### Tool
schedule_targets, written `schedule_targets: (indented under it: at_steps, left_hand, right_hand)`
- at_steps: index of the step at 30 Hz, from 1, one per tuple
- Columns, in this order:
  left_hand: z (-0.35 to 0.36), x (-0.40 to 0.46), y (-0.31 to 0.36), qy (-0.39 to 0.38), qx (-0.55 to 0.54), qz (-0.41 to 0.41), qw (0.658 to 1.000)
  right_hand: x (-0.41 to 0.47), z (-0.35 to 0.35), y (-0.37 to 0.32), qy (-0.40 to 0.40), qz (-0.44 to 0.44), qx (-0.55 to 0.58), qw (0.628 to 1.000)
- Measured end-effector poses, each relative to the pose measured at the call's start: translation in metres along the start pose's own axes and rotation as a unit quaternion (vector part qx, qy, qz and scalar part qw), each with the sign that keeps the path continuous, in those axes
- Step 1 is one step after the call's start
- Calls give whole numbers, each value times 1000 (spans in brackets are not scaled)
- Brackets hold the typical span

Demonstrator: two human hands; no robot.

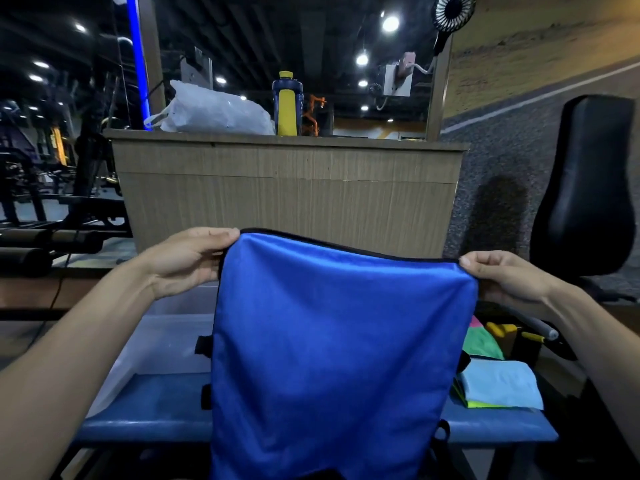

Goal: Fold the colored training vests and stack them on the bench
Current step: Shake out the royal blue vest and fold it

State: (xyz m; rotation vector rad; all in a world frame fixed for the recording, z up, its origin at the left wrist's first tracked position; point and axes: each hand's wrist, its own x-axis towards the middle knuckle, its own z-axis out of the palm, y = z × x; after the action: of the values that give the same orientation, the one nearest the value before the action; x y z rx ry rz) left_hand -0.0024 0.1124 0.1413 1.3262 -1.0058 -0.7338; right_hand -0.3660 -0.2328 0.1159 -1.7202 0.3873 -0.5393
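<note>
Hanging above the blue surface [156, 400]: blue vest [332, 341], light, limp, likely slippery, being pinched at its black-trimmed top corners by left hand [187, 261] and right hand [502, 275].

Dim gym, round ceiling spotlights [390, 24]. Wood-grain counter [287, 195] ahead w/ white plastic bag [214, 112], blue/yellow bottle [287, 103]. Clip-on fan [452, 10] top right. Black padded seat [585, 188] at right, weight machines [45, 216] at left, grey speckled floor [502, 161].

One blue vest [332, 341], two hands, one bench [156, 403], one stack of folded vests [498, 386], one bottle [287, 103], one white bag [214, 112], one fan [452, 12].
</note>
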Motion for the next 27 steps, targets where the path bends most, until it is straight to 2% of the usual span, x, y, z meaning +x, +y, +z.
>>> schedule_targets:
  at_steps: [3,5,9,15,16,18,21,23,25,27]
  left_hand:
    - [-3,5,-2,56,54,1,997]
    - [-6,10,-6,110,86,15,990]
    - [-7,17,-15,193,127,55,971]
    - [-2,19,-13,196,134,70,969]
    - [-2,19,-12,188,138,61,971]
    - [-2,13,-10,135,138,35,981]
    - [-3,-6,-4,22,73,16,997]
    - [1,-28,8,-55,14,41,998]
    - [16,-53,26,-141,-46,95,984]
    - [45,-70,44,-201,-60,151,966]
  right_hand:
    - [-4,-2,0,-15,22,-15,1000]
    - [-6,1,-2,-23,40,-66,997]
    - [-6,14,-3,5,32,-142,989]
    - [1,28,6,90,-61,-221,969]
    - [1,28,6,93,-67,-210,971]
    - [-2,28,6,75,-46,-106,991]
    - [-16,24,-1,-5,-4,43,999]
    - [-30,19,-11,-64,-27,101,993]
    - [-44,15,-24,-105,-66,146,982]
    - [-46,17,-34,-105,-89,141,980]
